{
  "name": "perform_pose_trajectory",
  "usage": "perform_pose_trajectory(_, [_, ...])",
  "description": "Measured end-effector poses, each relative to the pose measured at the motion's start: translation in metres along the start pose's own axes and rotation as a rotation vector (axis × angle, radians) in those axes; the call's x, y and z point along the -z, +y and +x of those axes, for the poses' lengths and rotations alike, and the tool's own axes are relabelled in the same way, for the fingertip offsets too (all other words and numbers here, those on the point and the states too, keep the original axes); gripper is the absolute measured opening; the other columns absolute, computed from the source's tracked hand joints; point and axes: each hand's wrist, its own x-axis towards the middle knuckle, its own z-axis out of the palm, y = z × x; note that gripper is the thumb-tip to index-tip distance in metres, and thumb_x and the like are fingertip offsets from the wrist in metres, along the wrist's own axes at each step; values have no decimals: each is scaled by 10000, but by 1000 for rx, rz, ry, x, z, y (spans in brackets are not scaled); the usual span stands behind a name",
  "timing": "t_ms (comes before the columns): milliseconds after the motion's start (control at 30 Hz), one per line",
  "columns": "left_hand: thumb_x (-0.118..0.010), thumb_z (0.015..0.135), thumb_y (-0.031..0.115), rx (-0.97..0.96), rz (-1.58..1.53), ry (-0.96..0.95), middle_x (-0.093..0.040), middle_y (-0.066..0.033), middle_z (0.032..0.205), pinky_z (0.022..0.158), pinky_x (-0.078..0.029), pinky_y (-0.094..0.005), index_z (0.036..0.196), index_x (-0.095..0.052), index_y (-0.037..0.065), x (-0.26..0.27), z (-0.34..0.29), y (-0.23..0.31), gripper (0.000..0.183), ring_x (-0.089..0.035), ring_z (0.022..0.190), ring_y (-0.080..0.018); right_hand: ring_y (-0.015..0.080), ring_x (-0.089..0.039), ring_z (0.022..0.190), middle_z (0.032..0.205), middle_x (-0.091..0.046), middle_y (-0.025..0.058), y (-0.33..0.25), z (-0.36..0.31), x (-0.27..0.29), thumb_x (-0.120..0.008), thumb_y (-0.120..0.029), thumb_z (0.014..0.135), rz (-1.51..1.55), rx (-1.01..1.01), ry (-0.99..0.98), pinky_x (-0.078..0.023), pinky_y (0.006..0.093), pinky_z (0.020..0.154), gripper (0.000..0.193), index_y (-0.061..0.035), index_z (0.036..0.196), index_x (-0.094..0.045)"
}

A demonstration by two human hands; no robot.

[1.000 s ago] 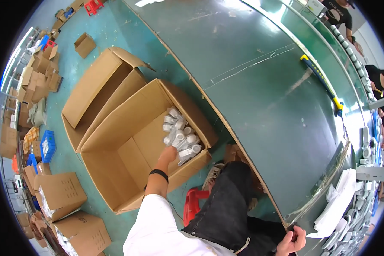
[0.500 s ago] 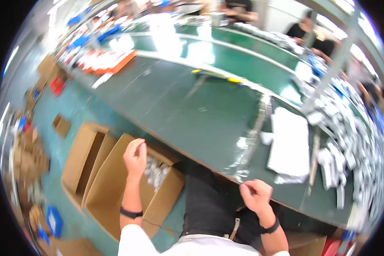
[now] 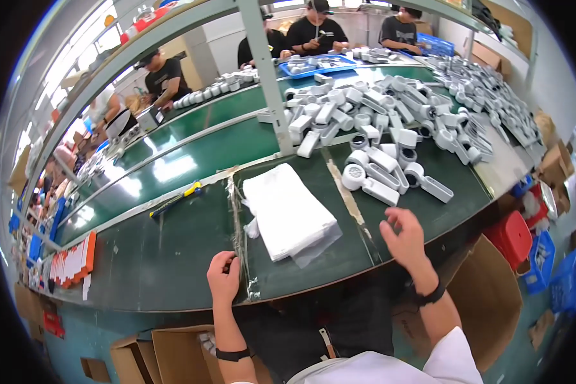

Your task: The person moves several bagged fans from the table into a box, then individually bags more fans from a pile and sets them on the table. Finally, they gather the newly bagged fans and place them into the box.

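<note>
My left hand (image 3: 224,274) is at the front of the dark green table (image 3: 173,269), its fingers curled closed beside a strip of clear tape (image 3: 235,224). Nothing shows in it. My right hand (image 3: 406,238) is above the table's front edge with its fingers apart, holding nothing. Just beyond it lies a small group of grey plastic parts (image 3: 382,173), each with a round head and a straight handle. Between my hands rests a stack of white plastic bags (image 3: 291,211). A larger pile of the same grey parts (image 3: 377,105) spreads behind.
A yellow-and-dark tool (image 3: 176,200) lies near the green conveyor (image 3: 173,168). An orange box (image 3: 75,259) stands far left. A metal post (image 3: 265,77) rises behind the bags. Open cartons (image 3: 483,301) flank me below the table. Several people work across the line.
My view has swung to the right, bringing the grey pile to the middle. My left hand is now at the table instead of over the carton; my right hand has opened and reached forward.
</note>
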Motion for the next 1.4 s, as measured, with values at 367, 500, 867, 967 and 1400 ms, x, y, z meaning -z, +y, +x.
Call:
perform_pose_trajectory(367, [-670, 853, 77, 32, -172, 73, -656, -67, 947, 706, -494, -262, 982, -662, 0, -5, 3, -4, 151, -614, 792, -142, 298, -514, 1133, 1200, -556, 97, 49, 58, -39, -715, -325, 777, -676, 69, -167, -456, 440, 900, 565, -81, 1255, -538])
perform_pose_trajectory(500, [-705, 807, 64, -135, -59, 127, -663, -89, 977, 754, -510, -300, 977, -675, 21, -7, 1, 15, 178, -629, 867, -197, 314, -549, 1087, 1126, -567, 128, 50, 66, -39, -710, -360, 781, -700, 12, -266, -488, 434, 848, 553, -80, 1237, -569])
perform_pose_trajectory(867, [-799, 664, 214, -782, 334, -295, -624, -24, 841, 683, -492, -392, 953, -662, 101, -78, -1, 132, 339, -579, 782, -240, 151, -655, 773, 938, -659, 75, 4, 6, -12, -593, -46, 892, 926, -555, -247, -536, 295, 661, 419, -1, 1299, -503])
perform_pose_trajectory(967, [-774, 704, 264, -693, 471, -419, -621, -36, 808, 650, -508, -395, 885, -665, 114, -89, 3, 124, 258, -613, 769, -247, 209, -670, 809, 976, -647, 106, -11, -24, 0, -596, 0, 859, 1107, -556, -309, -562, 330, 699, 483, -24, 1315, -438])
perform_pose_trajectory(1400, [-656, 858, 185, -520, 317, -420, -597, -62, 865, 620, -519, -403, 862, -661, 93, -103, -13, 117, 92, -642, 733, -301, 234, -665, 802, 1022, -617, 121, -22, -60, -12, -561, 58, 798, 1311, -582, -394, -595, 388, 685, 433, -54, 1202, -451])
